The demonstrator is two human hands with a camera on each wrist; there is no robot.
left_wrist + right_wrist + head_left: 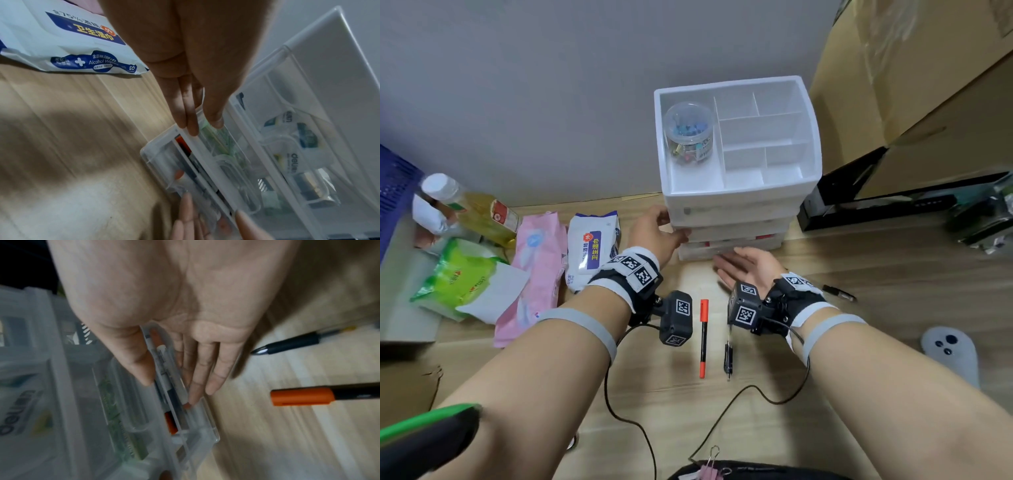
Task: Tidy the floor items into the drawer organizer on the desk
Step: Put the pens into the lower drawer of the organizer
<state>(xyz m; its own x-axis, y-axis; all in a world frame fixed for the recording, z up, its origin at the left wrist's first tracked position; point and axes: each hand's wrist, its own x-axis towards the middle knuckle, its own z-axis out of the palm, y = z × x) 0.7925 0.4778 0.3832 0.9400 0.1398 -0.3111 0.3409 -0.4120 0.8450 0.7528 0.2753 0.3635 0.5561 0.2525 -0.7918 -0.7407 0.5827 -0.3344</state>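
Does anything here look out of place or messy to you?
Yes. An orange-capped marker and two black pens lie loose on the wooden surface near the white drawer organizer, and its bottom drawer stands slightly open.

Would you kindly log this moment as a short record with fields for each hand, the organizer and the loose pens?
left hand: straight fingers steady the drawer organizer's left side
right hand: straight fingers and thumb on the slightly open bottom drawer
bottom drawer contents: pens, one orange-capped
top tray: clear tub of binder clips
floor: orange marker, black pen, another black pen
left of organizer: alcohol wipes pack
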